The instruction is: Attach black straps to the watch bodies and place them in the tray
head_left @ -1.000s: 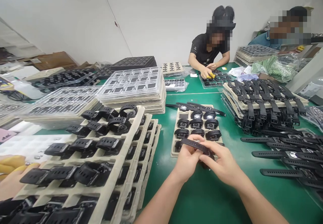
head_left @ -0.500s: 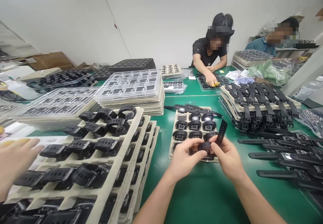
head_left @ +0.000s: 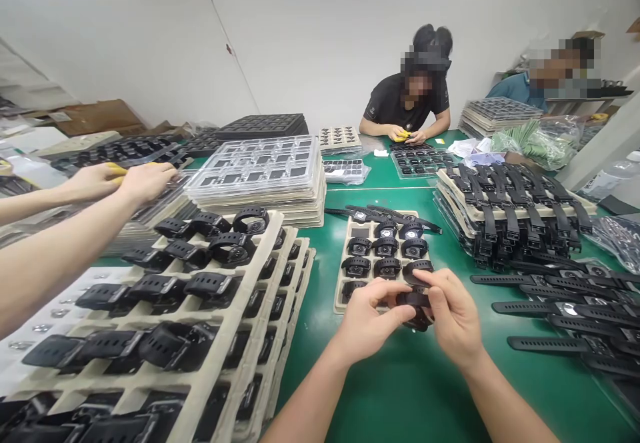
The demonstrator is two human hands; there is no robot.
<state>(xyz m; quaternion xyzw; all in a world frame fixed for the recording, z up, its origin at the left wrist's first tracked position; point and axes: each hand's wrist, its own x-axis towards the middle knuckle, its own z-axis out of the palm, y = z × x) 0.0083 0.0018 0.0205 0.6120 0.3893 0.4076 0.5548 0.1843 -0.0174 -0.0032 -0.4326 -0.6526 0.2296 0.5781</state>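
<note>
A black smartwatch (head_left: pixel 416 300) is held over the near right corner of a cream tray (head_left: pixel 340 302). My left hand (head_left: pixel 367 316) pinches the watch from the left with thumb and fingers. My right hand (head_left: pixel 454 316) grips the strap from the right, its end bent over toward the watch. Part of the watch body is hidden behind my fingers. Several watches with looped straps sit in the tray's pockets. Watches with straps laid out flat (head_left: pixel 385 215) lie across the tray's far edge.
Stacked cream trays (head_left: pixel 273 256) of watches rise at the left. Clear-lidded trays (head_left: pixel 260 170) stand behind. At right are a strap-covered stack (head_left: pixel 515 210) and loose watches (head_left: pixel 560 310). Another person's arms (head_left: pixel 100 223) reach in from the left; a co-worker (head_left: pixel 410 106) sits opposite.
The upright strap end has been folded down toward the watch between my hands. At left, another person's arms have reached farther over the trays. The co-worker opposite has drawn their hands together.
</note>
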